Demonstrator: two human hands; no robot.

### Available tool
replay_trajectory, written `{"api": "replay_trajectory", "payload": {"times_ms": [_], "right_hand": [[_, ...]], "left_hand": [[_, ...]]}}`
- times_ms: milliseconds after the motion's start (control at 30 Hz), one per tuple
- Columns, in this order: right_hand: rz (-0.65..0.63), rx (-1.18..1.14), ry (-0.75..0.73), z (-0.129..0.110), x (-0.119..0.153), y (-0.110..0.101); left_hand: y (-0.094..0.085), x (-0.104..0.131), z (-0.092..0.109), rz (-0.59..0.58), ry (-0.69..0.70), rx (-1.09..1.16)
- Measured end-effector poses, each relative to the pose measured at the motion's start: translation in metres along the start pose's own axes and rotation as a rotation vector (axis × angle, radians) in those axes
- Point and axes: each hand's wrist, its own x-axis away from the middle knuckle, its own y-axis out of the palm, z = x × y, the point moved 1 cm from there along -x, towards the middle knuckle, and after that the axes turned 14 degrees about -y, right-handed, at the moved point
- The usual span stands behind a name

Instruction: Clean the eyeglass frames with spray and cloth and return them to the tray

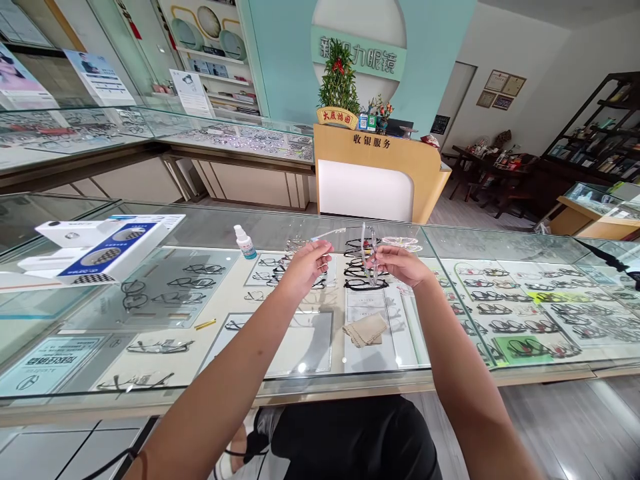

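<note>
My right hand (400, 265) is closed on a pair of clear-framed eyeglasses (371, 257), held upright above the glass counter. To the left, my left hand (309, 265) has its fingers curled together, apart from the eyeglasses; what lies in them, if anything, is too small to make out. Beyond it a thin pale strip (330, 233) shows, perhaps a temple arm. Several dark eyeglass frames (366, 284) lie in a column under the held pair. Pink-rimmed eyeglasses (401, 243) rest just behind my right hand. Nearer me a beige cleaning cloth (366, 331) lies folded on the glass.
A small spray bottle (245, 243) stands left of my hands, near an opened blue-and-white box (113, 253). A yellow screwdriver-like stick (205, 325) lies on the counter. Behind the glass counter (280, 385) stands a wooden cashier desk (425, 160). More eyeglasses fill the display cases.
</note>
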Motion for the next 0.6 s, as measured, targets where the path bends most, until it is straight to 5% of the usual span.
{"api": "replay_trajectory", "payload": {"times_ms": [300,600], "right_hand": [[-0.046,0.011,-0.010,0.012,-0.003,0.007],[0.040,-0.060,-0.083,0.016,-0.006,0.021]], "left_hand": [[0.012,0.005,-0.015,-0.314,-0.039,-0.221],[0.014,0.004,-0.019,-0.293,0.068,-0.252]]}}
